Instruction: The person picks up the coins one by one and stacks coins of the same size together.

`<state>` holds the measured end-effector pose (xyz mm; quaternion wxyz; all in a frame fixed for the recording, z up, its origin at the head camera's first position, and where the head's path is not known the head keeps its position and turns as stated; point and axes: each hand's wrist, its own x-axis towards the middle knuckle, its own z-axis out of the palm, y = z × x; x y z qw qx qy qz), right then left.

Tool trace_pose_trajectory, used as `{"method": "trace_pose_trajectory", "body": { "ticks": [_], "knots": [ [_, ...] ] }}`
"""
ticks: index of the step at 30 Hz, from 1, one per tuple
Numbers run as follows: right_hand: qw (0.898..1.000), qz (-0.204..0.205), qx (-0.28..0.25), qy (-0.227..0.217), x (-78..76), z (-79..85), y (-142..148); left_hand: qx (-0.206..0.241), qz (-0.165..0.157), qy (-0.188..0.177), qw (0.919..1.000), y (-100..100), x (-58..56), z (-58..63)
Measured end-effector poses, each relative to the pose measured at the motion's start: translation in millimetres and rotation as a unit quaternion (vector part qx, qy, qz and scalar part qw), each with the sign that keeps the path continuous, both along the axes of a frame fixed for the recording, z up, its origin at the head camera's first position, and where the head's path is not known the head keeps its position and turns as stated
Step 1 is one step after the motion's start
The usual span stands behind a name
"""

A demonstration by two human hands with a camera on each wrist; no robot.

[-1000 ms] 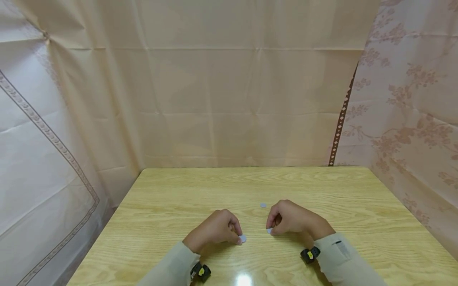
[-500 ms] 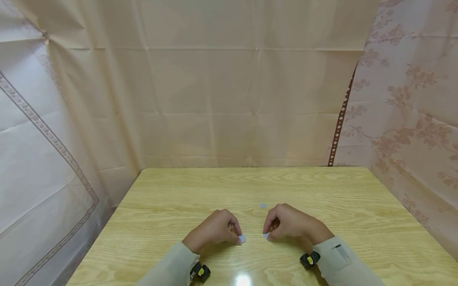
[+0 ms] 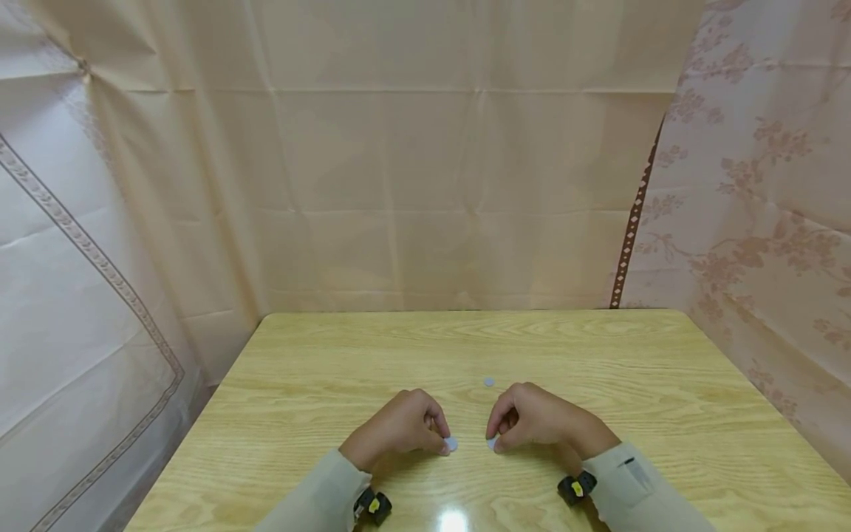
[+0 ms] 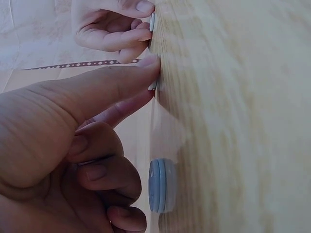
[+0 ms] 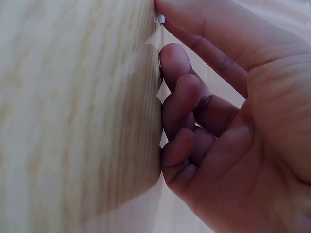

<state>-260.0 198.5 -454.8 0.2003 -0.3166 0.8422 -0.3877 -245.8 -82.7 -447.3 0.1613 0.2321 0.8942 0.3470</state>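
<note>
My left hand [image 3: 407, 423] pinches a small pale round disc [image 3: 451, 443] between thumb and forefinger, right at the tabletop. Across a short gap, my right hand [image 3: 537, 418] pinches a similar disc [image 3: 492, 442] the same way, its thumb and forefinger pointing at the left hand. The other fingers of both hands are curled in. In the left wrist view, a thick bluish disc [image 4: 157, 186] with a layered edge shows near the left hand's curled fingers. The right wrist view catches only a sliver of disc [image 5: 161, 18] at the fingertips.
Another pale disc [image 3: 489, 382] lies flat on the wood-grain table [image 3: 319, 355], farther back than the hands. Beige cloth [image 3: 425, 185] hangs behind the table, with patterned sheets [image 3: 764, 185] at the sides. A bright reflection shows near the front.
My right hand has slid its disc toward me and slightly left, bringing it level with the left hand's disc. My left hand and the far disc have stayed in place.
</note>
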Motion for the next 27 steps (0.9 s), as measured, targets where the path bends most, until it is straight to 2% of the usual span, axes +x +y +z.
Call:
{"method": "trace_pose_trajectory", "body": {
  "ticks": [15,27],
  "knots": [
    [0.999,0.004,-0.016,-0.028,-1.2,-1.5,1.0,0.007,-0.005,0.004,1.0000,2.6,1.8,0.7],
    [0.999,0.000,-0.018,-0.026,-0.7,-2.5,0.4,0.020,-0.004,-0.006,0.9998,3.4,3.4,2.7]
  ]
}}
